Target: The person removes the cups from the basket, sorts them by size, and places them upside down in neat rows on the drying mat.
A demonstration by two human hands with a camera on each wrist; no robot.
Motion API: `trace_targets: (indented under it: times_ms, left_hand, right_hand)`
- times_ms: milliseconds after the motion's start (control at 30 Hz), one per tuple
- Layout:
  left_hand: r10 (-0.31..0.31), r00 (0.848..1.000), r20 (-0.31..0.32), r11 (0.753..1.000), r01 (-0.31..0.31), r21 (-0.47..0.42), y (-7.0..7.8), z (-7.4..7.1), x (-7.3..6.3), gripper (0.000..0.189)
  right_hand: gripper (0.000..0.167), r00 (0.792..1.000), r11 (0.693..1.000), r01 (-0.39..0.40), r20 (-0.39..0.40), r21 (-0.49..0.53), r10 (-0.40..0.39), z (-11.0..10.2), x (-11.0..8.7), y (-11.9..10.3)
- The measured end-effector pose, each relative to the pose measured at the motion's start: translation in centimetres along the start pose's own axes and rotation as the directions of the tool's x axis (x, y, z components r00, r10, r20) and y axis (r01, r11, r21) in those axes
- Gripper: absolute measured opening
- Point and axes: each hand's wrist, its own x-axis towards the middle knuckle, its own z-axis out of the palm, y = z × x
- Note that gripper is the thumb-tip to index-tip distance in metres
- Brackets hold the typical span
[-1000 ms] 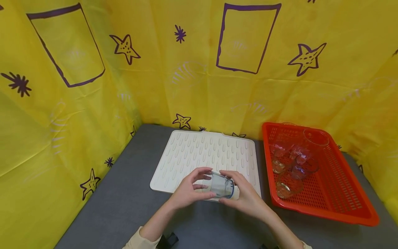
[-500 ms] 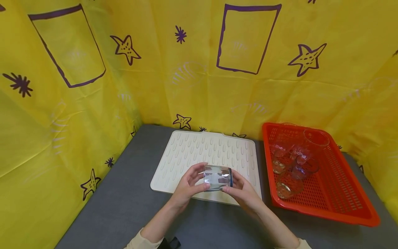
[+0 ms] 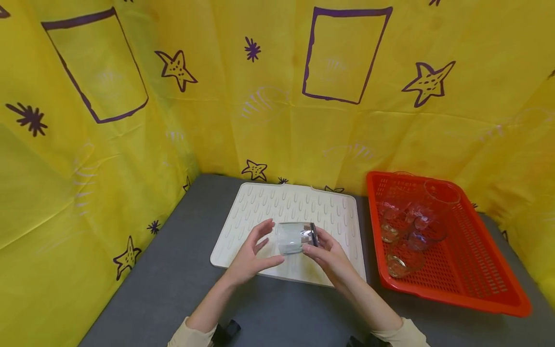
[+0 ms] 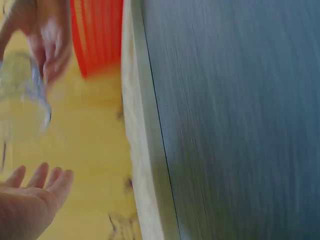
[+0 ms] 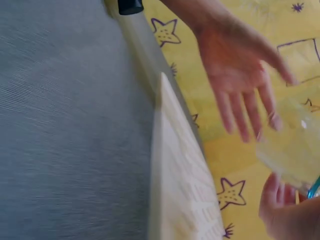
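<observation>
A clear drinking glass [image 3: 289, 239] lies on its side in the air above the white ridged mat [image 3: 299, 202]. My right hand [image 3: 328, 251] grips it at its darker, bluish end, with the thumb along the near side. My left hand [image 3: 250, 253] is spread beside the opposite end, fingers apart and curved, holding nothing. In the right wrist view, the left palm [image 5: 237, 75] faces the glass [image 5: 290, 142] with its fingers extended. The left wrist view shows a gap between the left fingers [image 4: 42, 185] and the glass [image 4: 22, 95].
On the right stands a red perforated basket [image 3: 455, 298] with several clear glasses [image 3: 403, 258] in its left part. The mat lies on a dark grey table [image 3: 173, 270]. A yellow cloth [image 3: 269, 125] with purple drawings hangs behind and at the sides.
The glass has turned between the hands and moved slightly left and up. My left hand, which touched it half a second ago, has let go and drawn back left; the right hand keeps its grip.
</observation>
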Motion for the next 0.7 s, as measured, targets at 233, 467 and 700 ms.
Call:
trace_targets:
  times_ms: [233,467,700]
  left_hand:
    - [-0.14,0.941,-0.307,0.964,0.2,0.176,-2.0,-5.5,1.3,0.089]
    - [-0.289,0.865,-0.411,0.911,0.38,0.16,-3.9,-8.9,2.2,0.087]
    - [-0.375,0.848,-0.373,0.875,0.457,0.158,-4.9,-9.8,2.1,0.089]
  right_hand:
    - [0.062,0.981,0.998,0.004,-0.191,-0.069,-0.018,1.7,5.1,-0.8]
    - [0.067,0.968,0.971,-0.028,-0.249,-0.238,-0.033,3.3,9.9,-0.8]
    - [0.07,0.957,0.925,-0.044,-0.281,-0.377,-0.068,4.0,13.9,0.1]
